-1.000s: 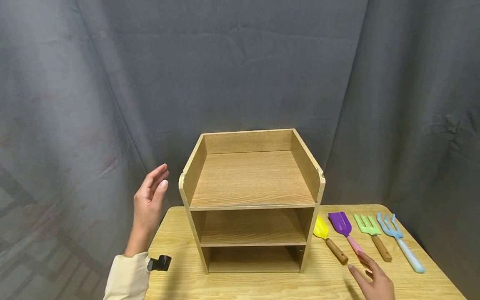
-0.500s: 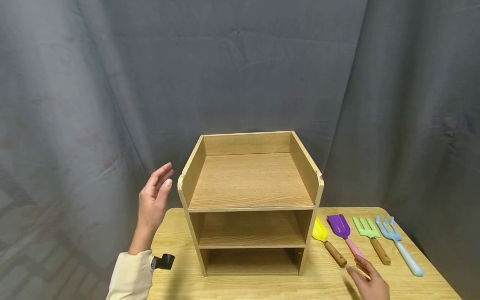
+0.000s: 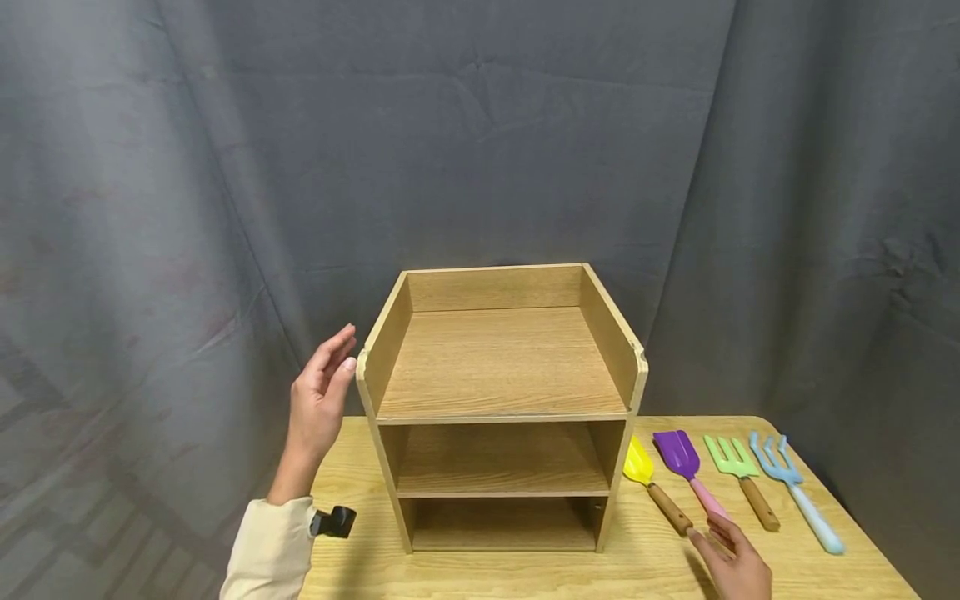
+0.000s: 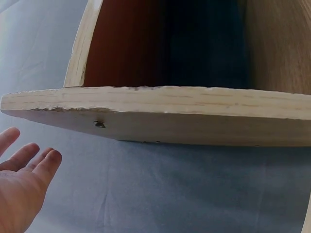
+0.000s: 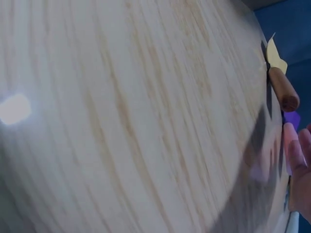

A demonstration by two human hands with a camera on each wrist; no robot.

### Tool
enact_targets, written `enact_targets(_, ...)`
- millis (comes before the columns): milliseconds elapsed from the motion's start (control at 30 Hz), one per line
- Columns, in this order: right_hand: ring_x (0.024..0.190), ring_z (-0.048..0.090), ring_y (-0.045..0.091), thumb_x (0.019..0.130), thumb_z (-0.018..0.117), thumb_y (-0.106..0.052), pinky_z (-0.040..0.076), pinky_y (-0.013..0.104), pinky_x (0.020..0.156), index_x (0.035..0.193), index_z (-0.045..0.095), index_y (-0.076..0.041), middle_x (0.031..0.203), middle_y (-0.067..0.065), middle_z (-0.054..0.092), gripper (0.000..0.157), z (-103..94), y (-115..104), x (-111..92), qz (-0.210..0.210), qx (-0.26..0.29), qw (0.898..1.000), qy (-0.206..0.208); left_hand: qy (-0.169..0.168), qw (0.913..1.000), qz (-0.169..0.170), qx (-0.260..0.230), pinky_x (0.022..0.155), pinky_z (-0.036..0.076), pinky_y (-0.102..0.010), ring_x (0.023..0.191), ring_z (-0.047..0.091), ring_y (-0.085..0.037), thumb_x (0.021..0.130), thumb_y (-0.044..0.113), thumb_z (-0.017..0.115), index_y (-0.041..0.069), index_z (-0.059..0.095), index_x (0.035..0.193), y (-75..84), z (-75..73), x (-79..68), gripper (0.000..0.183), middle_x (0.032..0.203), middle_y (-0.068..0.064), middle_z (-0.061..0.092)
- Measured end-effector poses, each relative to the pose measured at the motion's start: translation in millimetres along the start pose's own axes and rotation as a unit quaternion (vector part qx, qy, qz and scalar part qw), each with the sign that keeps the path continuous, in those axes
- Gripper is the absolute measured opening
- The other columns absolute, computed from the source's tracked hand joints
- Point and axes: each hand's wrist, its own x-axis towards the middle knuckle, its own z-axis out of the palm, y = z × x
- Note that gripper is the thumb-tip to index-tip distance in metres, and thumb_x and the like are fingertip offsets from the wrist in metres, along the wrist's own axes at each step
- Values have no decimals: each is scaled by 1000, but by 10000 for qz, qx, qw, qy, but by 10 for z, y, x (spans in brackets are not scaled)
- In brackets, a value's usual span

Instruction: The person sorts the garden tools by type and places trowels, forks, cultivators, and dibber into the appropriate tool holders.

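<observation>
A three-tier wooden desk shelf (image 3: 498, 367) stands mid-table in the head view. My left hand (image 3: 317, 412) is raised beside its left side panel, fingers loosely extended and holding nothing; the left wrist view shows a gap between the fingertips (image 4: 54, 158) and the panel (image 4: 160, 128). Low on the right, my right hand (image 3: 737, 562) is at the pink handle of a purple toy shovel (image 3: 677, 454), fingers relaxed and not wrapped round it. Whether they touch the handle is unclear. Left of that hand lies a yellow shovel (image 3: 640, 463) with a brown handle.
A green garden fork (image 3: 732, 457) with a brown handle and a light-blue fork (image 3: 777, 463) lie farther right on the wooden table (image 3: 525, 575). Grey curtain (image 3: 480, 133) hangs close behind the shelf and along the sides. A black wrist strap mount (image 3: 334, 522) sits on my left sleeve.
My left hand has moved right, closer to the shelf's left panel. My right hand has shifted slightly left near the pink handle. The tools and shelf stay in place.
</observation>
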Motion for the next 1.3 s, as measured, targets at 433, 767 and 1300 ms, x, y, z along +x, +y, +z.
enact_targets(433,73,44,-16,80,80,-38,37,4,60,125,59,3,119,27,61,65,112,92,70,-174,-15,9996,222,-52,9999,133,24,96,39,-19,121,53,-11,96,-6,49,-8,57,127,-35,75,8,32,135,-18,53)
enact_targets(767,84,59,2,82,77,-39,36,5,62,125,59,4,119,27,61,64,170,89,146,-388,-345,9982,287,-61,10000,-56,29,97,38,-19,121,51,-7,98,-3,48,-5,59,127,-68,96,10,31,135,-12,54)
enact_targets(1300,108,59,43,83,78,-27,41,8,63,124,57,9,120,29,60,59,210,83,225,-662,-466,9967,107,-61,9994,-187,-292,98,37,-21,123,50,-12,99,-2,45,-7,57,127,-118,137,20,31,134,-22,53)
